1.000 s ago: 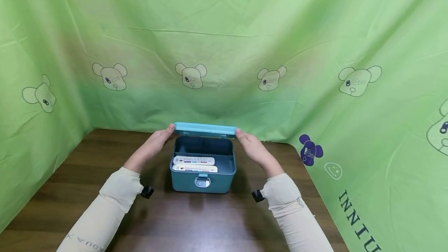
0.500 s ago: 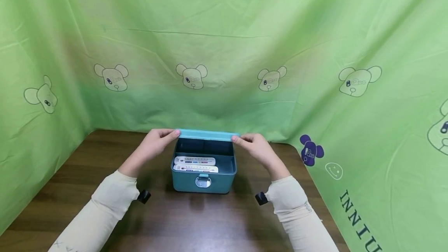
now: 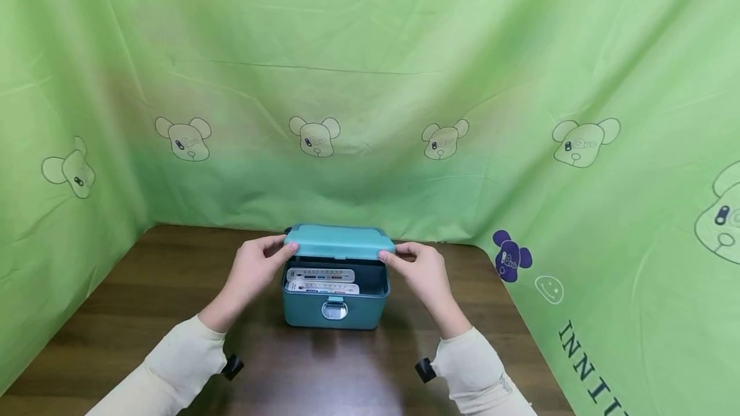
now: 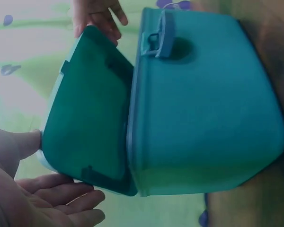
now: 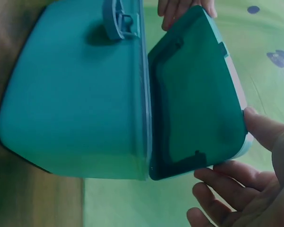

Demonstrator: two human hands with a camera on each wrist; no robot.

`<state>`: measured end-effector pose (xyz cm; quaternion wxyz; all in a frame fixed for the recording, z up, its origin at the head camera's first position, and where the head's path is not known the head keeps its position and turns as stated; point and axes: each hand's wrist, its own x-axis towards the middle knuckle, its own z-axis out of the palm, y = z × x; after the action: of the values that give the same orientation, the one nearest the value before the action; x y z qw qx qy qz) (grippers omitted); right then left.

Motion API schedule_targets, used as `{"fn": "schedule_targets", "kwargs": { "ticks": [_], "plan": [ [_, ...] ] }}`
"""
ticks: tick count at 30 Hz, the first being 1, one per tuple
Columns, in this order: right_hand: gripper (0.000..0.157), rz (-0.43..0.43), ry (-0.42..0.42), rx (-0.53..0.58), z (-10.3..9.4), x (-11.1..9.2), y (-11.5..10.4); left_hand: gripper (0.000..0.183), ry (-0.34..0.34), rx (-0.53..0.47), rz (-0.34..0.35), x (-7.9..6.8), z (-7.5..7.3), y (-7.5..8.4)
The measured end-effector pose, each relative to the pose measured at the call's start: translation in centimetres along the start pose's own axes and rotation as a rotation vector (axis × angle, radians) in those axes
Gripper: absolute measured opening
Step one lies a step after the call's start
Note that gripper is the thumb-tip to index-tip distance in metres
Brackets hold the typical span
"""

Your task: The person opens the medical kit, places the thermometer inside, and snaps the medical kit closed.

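Observation:
A teal storage box [image 3: 306, 312] stands on the table, its hinged lid [image 3: 341, 241] tilted partway over the opening. My left hand [image 3: 252, 273] pinches the lid's left corner, thumb on the front edge and fingers along the side. At the right corner, my right hand [image 3: 426, 278] pinches the lid in the same way. Inside the box lie two flat white thermometers [image 3: 321, 275] with printed scales, one behind the other. A latch [image 3: 334, 309] hangs on the front wall. Both wrist views show the lid's underside [image 4: 90, 109] raised off the rim; the box's back interior is hidden.
The brown wooden table [image 3: 173, 287] carries the box near its back edge. Green cloth [image 3: 370, 185] printed with bear heads hangs behind and along both sides. Small black wrist devices [image 3: 233, 367] sit at both cuffs.
Both hands have swung the lid forward and down, so its top now faces me and covers the rear of the box. Thumbs have come to its front corners. The head view has tilted slightly upward.

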<state>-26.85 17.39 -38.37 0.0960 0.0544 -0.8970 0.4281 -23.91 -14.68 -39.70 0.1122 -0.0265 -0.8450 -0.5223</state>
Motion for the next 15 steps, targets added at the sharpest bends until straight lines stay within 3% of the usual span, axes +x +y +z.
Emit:
{"fn": "schedule_targets", "kwargs": {
  "ticks": [9, 15],
  "plan": [
    [0.05, -0.005, 0.062, 0.023, 1.1, -1.6, 0.4, 0.069, 0.038, -0.12, -0.007, -1.2, 1.3, -2.5],
    [0.047, 0.011, 0.113, 0.082, 2.6, -2.9, 1.5, 0.077, 0.057, -0.124, -0.009, -2.4, 1.9, -4.1]
  ]
}}
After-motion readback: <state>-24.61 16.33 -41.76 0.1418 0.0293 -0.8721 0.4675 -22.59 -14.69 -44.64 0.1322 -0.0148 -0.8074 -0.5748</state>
